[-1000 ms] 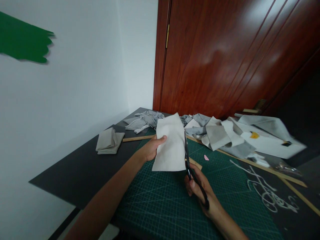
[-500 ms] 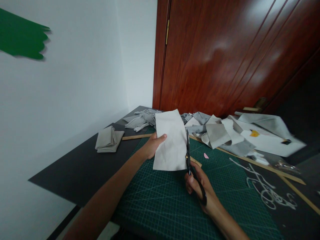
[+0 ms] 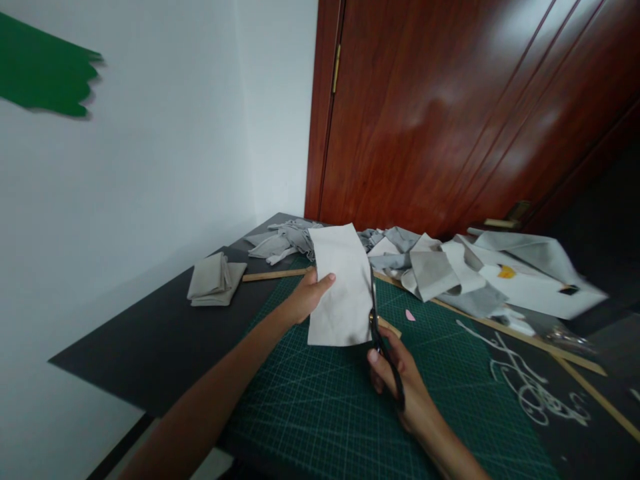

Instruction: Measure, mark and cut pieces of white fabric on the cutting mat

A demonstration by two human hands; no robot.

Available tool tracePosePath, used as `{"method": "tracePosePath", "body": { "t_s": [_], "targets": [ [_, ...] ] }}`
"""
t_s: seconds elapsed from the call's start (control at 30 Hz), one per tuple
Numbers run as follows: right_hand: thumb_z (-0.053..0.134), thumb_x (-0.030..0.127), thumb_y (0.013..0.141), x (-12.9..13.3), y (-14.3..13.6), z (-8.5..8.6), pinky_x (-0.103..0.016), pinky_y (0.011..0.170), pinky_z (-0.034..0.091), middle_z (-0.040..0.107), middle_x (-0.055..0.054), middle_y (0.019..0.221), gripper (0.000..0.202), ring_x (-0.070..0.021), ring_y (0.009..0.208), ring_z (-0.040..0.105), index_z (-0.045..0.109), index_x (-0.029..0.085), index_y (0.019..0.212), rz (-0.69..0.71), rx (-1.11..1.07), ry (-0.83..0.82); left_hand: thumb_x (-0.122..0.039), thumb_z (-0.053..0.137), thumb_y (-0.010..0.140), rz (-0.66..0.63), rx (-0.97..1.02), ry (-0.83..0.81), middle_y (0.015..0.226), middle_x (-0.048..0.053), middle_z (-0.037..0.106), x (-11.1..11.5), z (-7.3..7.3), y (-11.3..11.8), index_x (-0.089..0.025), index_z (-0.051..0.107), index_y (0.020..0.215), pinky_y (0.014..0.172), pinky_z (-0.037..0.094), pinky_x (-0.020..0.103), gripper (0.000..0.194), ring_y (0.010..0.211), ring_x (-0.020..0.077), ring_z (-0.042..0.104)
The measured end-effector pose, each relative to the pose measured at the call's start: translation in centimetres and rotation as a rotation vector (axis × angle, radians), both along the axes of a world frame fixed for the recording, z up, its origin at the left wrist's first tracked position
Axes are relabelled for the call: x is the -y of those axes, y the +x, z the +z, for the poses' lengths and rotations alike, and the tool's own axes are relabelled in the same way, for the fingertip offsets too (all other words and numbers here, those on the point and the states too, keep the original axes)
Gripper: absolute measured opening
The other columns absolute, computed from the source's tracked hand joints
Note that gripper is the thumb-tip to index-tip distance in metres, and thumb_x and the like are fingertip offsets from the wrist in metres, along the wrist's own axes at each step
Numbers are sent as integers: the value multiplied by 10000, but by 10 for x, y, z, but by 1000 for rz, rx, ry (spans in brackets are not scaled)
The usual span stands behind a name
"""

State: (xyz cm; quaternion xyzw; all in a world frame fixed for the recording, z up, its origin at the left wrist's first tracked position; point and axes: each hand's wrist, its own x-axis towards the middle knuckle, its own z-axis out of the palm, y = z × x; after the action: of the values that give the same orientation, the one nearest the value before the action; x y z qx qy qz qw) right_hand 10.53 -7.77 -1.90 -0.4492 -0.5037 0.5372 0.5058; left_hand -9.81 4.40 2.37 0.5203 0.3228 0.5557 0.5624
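A pale, roughly rectangular piece of fabric point(image 3: 343, 293) is held up above the green cutting mat point(image 3: 310, 407). My left hand point(image 3: 310, 295) pinches it at its left edge, thumb on the near face and fingers behind. In my right hand point(image 3: 397, 373) are black-handled scissors point(image 3: 374, 320), their blades pointing away along the fabric's right edge. Whether cloth lies between the blades is hard to make out. Behind the scissors, part of a wooden strip point(image 3: 390, 327) shows on the mat.
Folded beige cloth point(image 3: 215, 280) lies on the black tabletop point(image 3: 150, 347) at left. Grey and white fabric scraps point(image 3: 435, 267) are heaped along the back, before a wooden ruler point(image 3: 500, 327). A pink scrap point(image 3: 410, 315) and tangled white cords point(image 3: 540, 393) lie at right. A wall and brown door point(image 3: 425, 120) stand behind.
The scissors have shifted slightly left and down along the fabric's right edge, and their handles look closer together. The fabric stays in my left hand, nearly unmoved. The view has shifted slightly.
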Motion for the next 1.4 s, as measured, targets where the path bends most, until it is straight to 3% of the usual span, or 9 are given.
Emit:
{"method": "tracePosePath", "body": {
  "t_s": [0.3, 0.57, 1.03, 1.4],
  "targets": [
    [791, 670, 817, -1, 0, 0, -229, 437, 345, 509, 70, 650, 831, -104, 488, 408, 493, 209, 1440, -2, -10, 9, -521, 809, 798, 9, -26, 27, 1297, 137, 735, -1, -4, 0, -164, 701, 1254, 1041, 503, 494, 590, 1214, 377, 656],
    [817, 642, 802, 1, 1, 1, -219, 443, 338, 510, 73, 664, 817, -95, 497, 408, 507, 201, 1416, 9, -19, 4, -568, 813, 783, 12, -45, 52, 1320, 152, 725, -4, -7, -1, -150, 684, 1298, 1051, 498, 504, 676, 1219, 389, 654],
    [775, 663, 842, 0, 0, -2, -224, 451, 336, 485, 78, 657, 724, -95, 498, 396, 530, 211, 1351, 17, -47, 17, -497, 795, 813, 52, -82, 85, 1354, 120, 713, -2, -7, 1, -188, 709, 1255, 1134, 445, 513, 546, 1286, 375, 619],
    [752, 694, 848, 2, -1, 0, -217, 441, 324, 477, 85, 633, 776, -88, 478, 386, 502, 196, 1389, 14, -25, 17, -595, 779, 802, 65, -124, 91, 1393, 138, 688, -3, -6, 0, -165, 671, 1323, 1137, 445, 512, 684, 1301, 383, 604]
  ]
}}
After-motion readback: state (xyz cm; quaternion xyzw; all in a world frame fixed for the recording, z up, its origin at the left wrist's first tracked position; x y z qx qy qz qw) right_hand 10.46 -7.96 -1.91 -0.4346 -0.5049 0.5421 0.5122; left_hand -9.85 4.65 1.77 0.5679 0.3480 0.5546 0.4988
